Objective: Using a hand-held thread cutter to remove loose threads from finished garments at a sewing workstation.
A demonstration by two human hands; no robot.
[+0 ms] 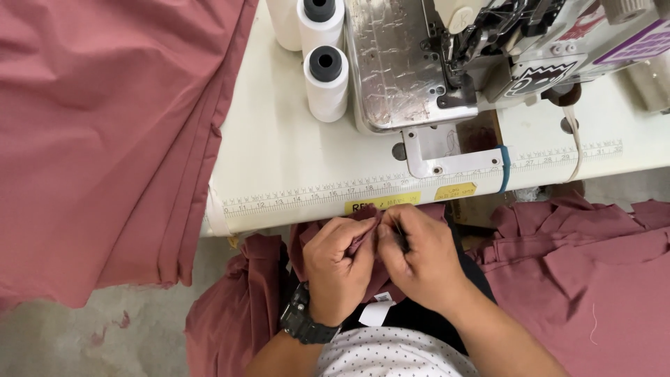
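- My left hand [336, 269] and my right hand [413, 260] meet just below the front edge of the white bench [279, 150].
- The fingers of both hands pinch a small piece of dusty-pink cloth [364, 241] between them, so both are clenched on it.
- I think the work is at an early step: the cloth is over my lap, not yet under the grey sewing machine [419, 63].
- A big heap of the same pink fabric [105, 139] hangs off the bench on the left. More pink pieces [586, 272] lie low on the right.
- Two white thread cones [325, 77] stand beside the machine.
- A long white ruler tape [335, 192] runs along the bench edge.
- Two small yellow stickers [419, 195] sit on that edge, just above my hands.
- A little white tag [378, 311] shows below my hands.
- A black wristwatch [301, 322] is on my left wrist.
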